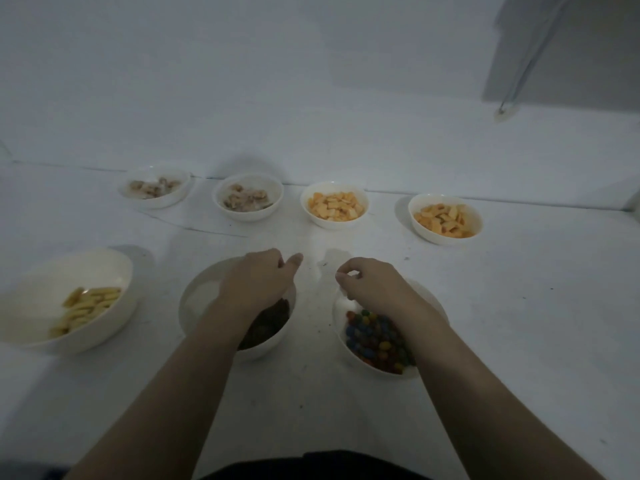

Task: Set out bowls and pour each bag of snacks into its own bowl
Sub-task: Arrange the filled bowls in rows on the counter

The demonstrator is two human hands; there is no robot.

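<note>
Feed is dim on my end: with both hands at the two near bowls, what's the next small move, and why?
Probably slide both bowls forward, level and slow. The left hand is on the far rim of the dark-snack bowl and the right hand on the candy bowl; all seven bowls look filled, and no bags show.

Left hand [258, 280] and right hand [372, 284] reach forward, seemingly loosely curled.

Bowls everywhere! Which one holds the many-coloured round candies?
The near-right bowl, under the right hand. Its candies are blue, red, green and yellow; the other bowls hold orange, beige, pale yellow or dark brown snacks.
</note>
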